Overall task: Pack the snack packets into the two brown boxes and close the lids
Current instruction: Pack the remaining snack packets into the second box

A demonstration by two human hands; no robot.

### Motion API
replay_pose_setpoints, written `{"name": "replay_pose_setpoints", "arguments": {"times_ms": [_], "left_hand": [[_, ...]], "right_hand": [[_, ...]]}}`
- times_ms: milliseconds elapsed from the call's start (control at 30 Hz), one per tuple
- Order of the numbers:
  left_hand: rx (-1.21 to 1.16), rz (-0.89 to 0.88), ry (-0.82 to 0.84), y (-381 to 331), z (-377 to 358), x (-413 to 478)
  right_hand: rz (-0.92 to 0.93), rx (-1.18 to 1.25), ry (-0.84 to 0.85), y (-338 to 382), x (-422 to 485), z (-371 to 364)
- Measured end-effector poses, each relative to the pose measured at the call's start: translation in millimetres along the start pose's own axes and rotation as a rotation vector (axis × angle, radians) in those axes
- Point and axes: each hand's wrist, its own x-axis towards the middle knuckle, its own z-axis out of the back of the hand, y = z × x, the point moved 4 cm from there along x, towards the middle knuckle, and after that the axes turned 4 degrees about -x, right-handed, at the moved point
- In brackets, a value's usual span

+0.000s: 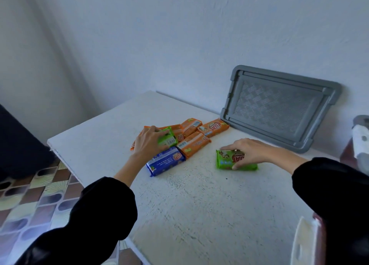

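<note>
the left hand point(148, 142) curls round a green packet point(167, 139) on the pile; pulling it fast could scatter the orange packets point(194, 144). the right hand point(253, 151) pinches a second green packet point(227, 162), flat on the table point(199, 204). no brown box is in view.

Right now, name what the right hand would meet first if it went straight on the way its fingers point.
Probably the orange packet at the pile's right edge. The right hand, gripping a green packet, points left across bare table; nothing else shows between, though depth is unclear.
</note>
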Motion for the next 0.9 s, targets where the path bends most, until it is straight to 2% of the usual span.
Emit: {"name": "replay_pose_setpoints", "arguments": {"times_ms": [100, 267, 400, 633, 800, 900], "left_hand": [[0.007, 0.013, -0.026, -0.3, -3.7, -0.9], [0.027, -0.016, -0.074, 1.2, -1.2, 5.6], [-0.045, 0.07, -0.129, 12.1, 2.1, 10.7], [-0.007, 0.122, 0.001, 18.6, -1.4, 15.2], [-0.092, 0.169, -0.031, 15.1, 3.4, 21.6], [-0.144, 0.14, -0.044, -1.6, 11.2, 23.7]], "right_hand": [[0.033, 0.006, 0.065, 3.5, -0.6, -5.8], [0.045, 0.029, 0.042, 1.4, -1.2, -6.5], [0.041, 0.011, 0.034, -0.4, 0.7, -7.9], [0.039, 0.025, 0.029, -3.5, 4.3, -9.0], [0.003, 0.053, 0.013, -1.6, 4.6, -7.0], [-0.059, 0.053, -0.018, -4.4, -0.3, 3.3]]}}
